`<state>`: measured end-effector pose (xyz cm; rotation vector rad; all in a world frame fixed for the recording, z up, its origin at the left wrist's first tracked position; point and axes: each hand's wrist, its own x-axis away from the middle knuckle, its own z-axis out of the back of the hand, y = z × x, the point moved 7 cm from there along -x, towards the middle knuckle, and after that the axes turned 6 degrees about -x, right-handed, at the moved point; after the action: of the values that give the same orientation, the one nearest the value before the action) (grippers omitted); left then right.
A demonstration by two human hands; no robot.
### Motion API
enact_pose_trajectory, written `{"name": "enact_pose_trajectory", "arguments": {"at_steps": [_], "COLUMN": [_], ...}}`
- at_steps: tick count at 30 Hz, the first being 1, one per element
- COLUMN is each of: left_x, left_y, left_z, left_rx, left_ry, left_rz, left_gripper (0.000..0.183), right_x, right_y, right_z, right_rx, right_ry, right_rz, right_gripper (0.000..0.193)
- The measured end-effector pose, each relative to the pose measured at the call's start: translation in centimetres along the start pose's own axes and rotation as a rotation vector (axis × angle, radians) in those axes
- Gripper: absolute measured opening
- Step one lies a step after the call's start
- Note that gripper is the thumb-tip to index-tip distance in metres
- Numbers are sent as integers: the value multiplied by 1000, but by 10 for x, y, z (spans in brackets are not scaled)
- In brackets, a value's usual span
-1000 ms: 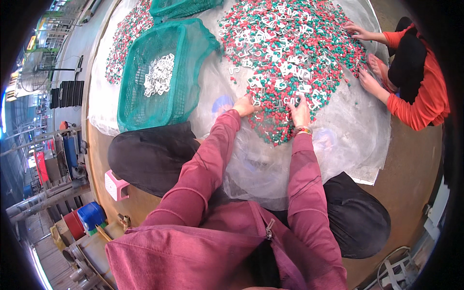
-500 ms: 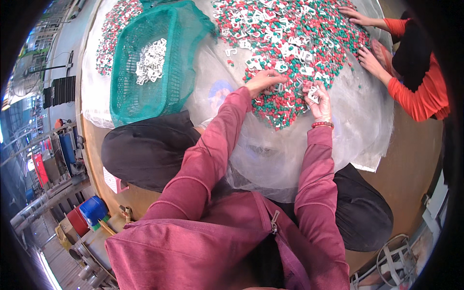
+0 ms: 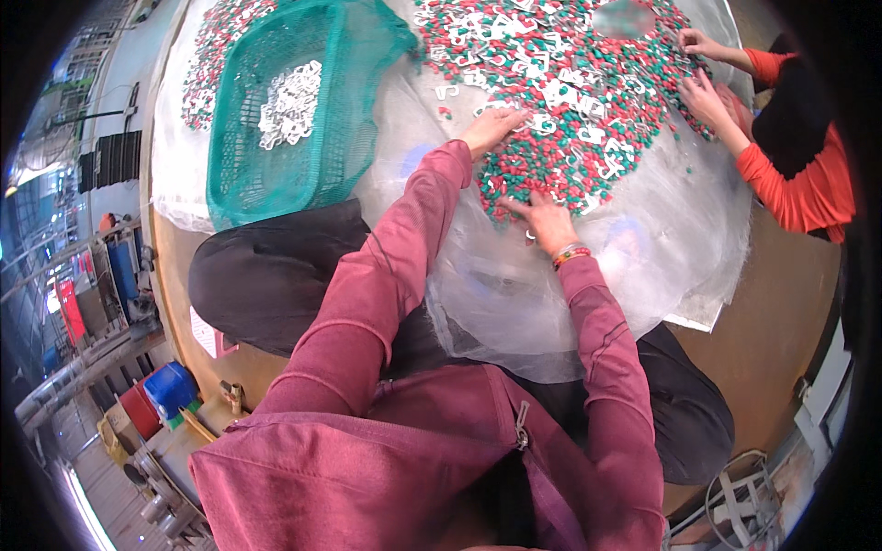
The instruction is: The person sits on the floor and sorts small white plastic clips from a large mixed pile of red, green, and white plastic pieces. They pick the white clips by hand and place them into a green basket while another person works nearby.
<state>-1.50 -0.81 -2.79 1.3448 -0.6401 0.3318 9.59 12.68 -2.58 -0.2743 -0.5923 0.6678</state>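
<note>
Sorting step: left hand and right hand flat, fingers spread, grip on nothing, in near edge of red-green-white plastic pieces heap. Green mesh basket left of heap holds white pieces. Next move likely: pinch out white piece.

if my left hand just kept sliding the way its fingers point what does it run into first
Most likely more of the pile of red, green and white pieces. The left hand lies flat at the pile's near edge, fingers pointing up and right into it. White hook-shaped pieces lie just ahead, though exact depth is hard to judge.
</note>
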Motion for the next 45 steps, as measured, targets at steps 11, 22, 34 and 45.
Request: {"name": "enact_pose_trajectory", "arguments": {"at_steps": [11, 22, 34, 45], "left_x": [36, 10, 26, 13], "left_y": [8, -46, -58, -62], "left_z": [-26, 13, -43, -66], "left_rx": [-31, -1375, -946, -505], "left_ry": [-297, 0, 430, 579], "left_rz": [62, -25, -16, 68], "left_gripper": [7, 26, 15, 33], "right_x": [19, 8, -29, 1], "right_y": [89, 38, 87, 88], "right_z": [54, -11, 56, 4], "right_rx": [-404, -12, -563, -166], "right_ry": [347, 160, 517, 468], "right_rz": [-326, -137, -304, -269], "right_gripper": [50, 23, 42, 47]}}
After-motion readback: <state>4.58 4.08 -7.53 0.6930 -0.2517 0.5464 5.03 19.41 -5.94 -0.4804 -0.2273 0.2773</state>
